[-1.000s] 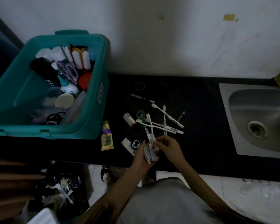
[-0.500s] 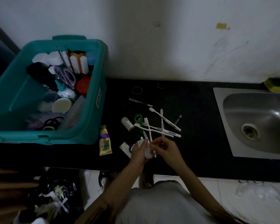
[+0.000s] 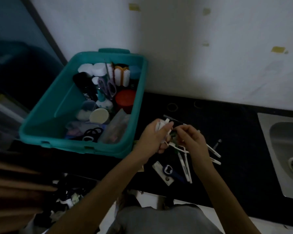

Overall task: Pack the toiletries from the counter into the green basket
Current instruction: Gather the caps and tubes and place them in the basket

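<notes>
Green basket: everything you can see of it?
The basket is a teal-green plastic tub, rectangular, lidless, with a rolled rim and a handle tab at its far end. It stands upright at the left end of the counter, by the wall. Toiletries, scissors among them, fill its right side; its left floor is bare. No hand touches it; the left hand is beside its near right corner.

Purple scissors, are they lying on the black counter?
No, the purple scissors lie inside the green basket, not on the counter.
</notes>
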Action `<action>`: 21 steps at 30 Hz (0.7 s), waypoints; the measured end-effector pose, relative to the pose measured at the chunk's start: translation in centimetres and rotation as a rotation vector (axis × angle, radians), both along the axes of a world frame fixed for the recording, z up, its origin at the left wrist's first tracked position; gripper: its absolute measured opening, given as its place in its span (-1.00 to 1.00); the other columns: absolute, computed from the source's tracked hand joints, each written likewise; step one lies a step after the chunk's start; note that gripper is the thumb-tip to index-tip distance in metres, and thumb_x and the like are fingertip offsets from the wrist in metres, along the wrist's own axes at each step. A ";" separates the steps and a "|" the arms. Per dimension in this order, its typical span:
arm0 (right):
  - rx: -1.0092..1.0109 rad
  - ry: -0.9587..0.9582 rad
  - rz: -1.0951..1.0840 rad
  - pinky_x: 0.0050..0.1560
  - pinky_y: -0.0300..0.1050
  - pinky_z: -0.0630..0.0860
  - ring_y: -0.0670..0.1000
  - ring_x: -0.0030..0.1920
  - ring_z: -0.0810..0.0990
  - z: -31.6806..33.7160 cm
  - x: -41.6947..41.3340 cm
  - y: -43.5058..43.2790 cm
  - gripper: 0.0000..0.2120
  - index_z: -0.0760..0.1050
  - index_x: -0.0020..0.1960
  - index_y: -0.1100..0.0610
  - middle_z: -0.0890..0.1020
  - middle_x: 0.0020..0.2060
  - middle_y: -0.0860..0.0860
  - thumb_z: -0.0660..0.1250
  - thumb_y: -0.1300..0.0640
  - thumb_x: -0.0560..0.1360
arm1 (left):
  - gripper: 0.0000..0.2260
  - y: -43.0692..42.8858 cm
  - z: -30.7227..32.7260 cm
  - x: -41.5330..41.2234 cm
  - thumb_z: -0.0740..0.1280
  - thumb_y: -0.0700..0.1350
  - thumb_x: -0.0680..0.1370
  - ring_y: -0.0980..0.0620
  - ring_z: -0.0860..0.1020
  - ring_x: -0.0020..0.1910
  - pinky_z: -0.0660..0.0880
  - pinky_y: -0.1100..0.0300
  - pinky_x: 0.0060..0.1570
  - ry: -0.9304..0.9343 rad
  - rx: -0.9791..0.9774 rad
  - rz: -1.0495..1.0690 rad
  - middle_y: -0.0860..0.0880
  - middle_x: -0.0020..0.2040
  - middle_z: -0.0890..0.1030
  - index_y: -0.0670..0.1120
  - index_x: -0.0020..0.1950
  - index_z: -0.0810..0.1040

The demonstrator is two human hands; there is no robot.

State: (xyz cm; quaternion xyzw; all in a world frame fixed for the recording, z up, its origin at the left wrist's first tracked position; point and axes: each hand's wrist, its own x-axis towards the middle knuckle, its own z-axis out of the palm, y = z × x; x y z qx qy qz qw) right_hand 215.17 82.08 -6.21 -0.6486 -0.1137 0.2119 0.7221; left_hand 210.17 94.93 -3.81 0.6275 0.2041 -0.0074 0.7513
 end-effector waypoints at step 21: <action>-0.127 -0.181 0.090 -0.29 -0.40 0.46 -0.24 -0.36 0.54 4.2 1.3 24.1 -0.88 0.55 -0.10 0.14 0.58 -0.34 -0.06 0.28 0.28 0.55 | -0.81 27.7 -2.1 -0.5 0.26 -0.06 0.60 0.15 0.36 -0.60 0.28 0.29 -0.54 0.045 0.200 0.056 -0.04 -0.41 0.44 -0.10 -0.18 0.46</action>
